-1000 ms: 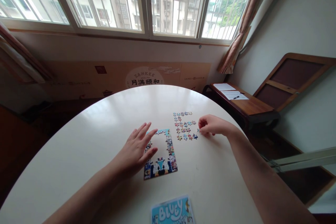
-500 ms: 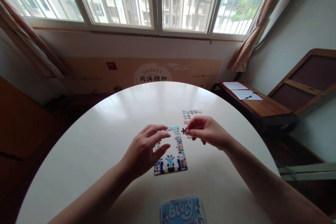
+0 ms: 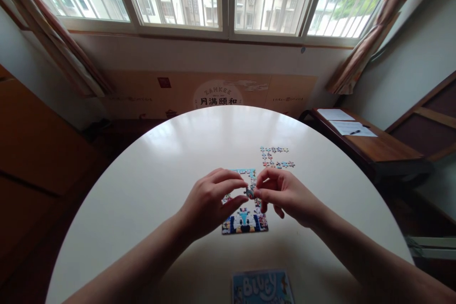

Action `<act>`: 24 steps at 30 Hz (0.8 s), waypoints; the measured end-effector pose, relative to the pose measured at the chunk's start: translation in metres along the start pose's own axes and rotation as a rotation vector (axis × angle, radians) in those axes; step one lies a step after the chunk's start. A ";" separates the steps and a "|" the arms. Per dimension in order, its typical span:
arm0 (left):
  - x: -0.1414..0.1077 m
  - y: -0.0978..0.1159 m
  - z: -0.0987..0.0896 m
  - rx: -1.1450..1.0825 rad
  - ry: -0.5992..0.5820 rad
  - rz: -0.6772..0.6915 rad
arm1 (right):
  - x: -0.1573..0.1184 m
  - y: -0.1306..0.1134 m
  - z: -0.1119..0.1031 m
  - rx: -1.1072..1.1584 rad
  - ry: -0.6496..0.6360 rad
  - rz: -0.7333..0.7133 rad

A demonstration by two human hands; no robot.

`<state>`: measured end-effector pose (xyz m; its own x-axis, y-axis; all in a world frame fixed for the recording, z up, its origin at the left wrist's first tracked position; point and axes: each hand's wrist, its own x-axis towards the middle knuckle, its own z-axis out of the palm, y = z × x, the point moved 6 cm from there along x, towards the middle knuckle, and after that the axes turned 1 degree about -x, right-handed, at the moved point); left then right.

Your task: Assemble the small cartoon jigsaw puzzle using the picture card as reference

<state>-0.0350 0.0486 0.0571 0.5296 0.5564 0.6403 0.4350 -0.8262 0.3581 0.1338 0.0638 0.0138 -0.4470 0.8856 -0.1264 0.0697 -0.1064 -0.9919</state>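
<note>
Pinching a small, dark puzzle piece (image 3: 249,193) between thumb and forefinger, the right hand (image 3: 285,194) holds it by its right-hand edge, over the partly assembled puzzle (image 3: 244,226); the other fingers of this hand curl loosely beneath. The left hand (image 3: 212,203) lies opposite, thumb and forefinger parted in an open curve whose tips come close to the piece's free end; whether they touch it cannot be told at this scale. The assembled puzzle lies flat on the round white table (image 3: 142,209), its border and the face at its near end joined, a pale gap showing in the middle; the hands cover part of its sides. Beyond the right hand, loose pieces (image 3: 270,164) lie in short rows, set apart from the border. Nearer the viewer, a blue printed sheet or packet (image 3: 261,289) bearing the word "BLUEY" is cut off by the lower edge of view. As to handling, the piece is judged very light, thin and stiff, probably of pressed card, with a smooth face that may slide under dry fingertips. Its narrow tabs are likely the weakest part, apt to bend or fray; the best hold is a gentle pinch on the broader body, across opposite edges.
</note>
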 end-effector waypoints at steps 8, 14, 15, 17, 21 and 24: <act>0.000 -0.003 0.001 -0.010 -0.017 -0.023 | 0.000 0.000 -0.003 -0.070 -0.014 -0.077; -0.002 -0.011 0.000 -0.003 -0.004 -0.078 | -0.001 -0.011 -0.014 -0.352 0.175 -0.266; -0.002 -0.012 0.000 -0.002 -0.004 -0.082 | -0.001 -0.011 -0.015 -0.381 0.194 -0.296; -0.002 -0.013 0.000 0.001 -0.002 -0.085 | 0.000 -0.011 -0.015 -0.422 0.218 -0.342; -0.002 -0.012 0.000 0.002 0.000 -0.093 | -0.002 -0.013 -0.010 -0.489 0.228 -0.438; -0.002 -0.012 0.000 -0.002 0.001 -0.098 | -0.005 -0.016 -0.005 -0.541 0.211 -0.511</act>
<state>-0.0413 0.0573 0.0512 0.4840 0.6341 0.6030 0.4828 -0.7682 0.4204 0.1392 0.0636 0.0306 -0.3652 0.8385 0.4045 0.3506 0.5264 -0.7746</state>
